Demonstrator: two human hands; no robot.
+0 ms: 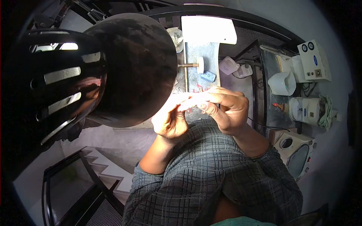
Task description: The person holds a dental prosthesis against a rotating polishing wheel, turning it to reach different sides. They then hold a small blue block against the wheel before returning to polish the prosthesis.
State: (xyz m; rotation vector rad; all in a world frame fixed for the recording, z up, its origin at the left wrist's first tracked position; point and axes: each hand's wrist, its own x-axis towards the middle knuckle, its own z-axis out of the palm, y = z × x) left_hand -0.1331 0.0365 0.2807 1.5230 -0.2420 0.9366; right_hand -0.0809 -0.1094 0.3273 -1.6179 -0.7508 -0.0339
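Observation:
Under the bright lamp light, my left hand (171,119) and my right hand (230,110) meet in front of my chest. The fingers of both are bent and pinched together, tip to tip. Glare washes out the fingertips, so whatever lies between them cannot be made out. Just beyond the hands, small red pieces (200,89) are scattered on the worktop (191,52). A blue block (208,77) lies a little farther off, beside a white wheel (200,65) on a brown shaft.
A big black lamp shade (135,71) fills the left, close to my left hand. At the back is a brightly lit white panel (207,30). Plastic jugs (229,66) stand right of the worktop. White machines (316,62) line the right side. Stairs (109,167) descend at lower left.

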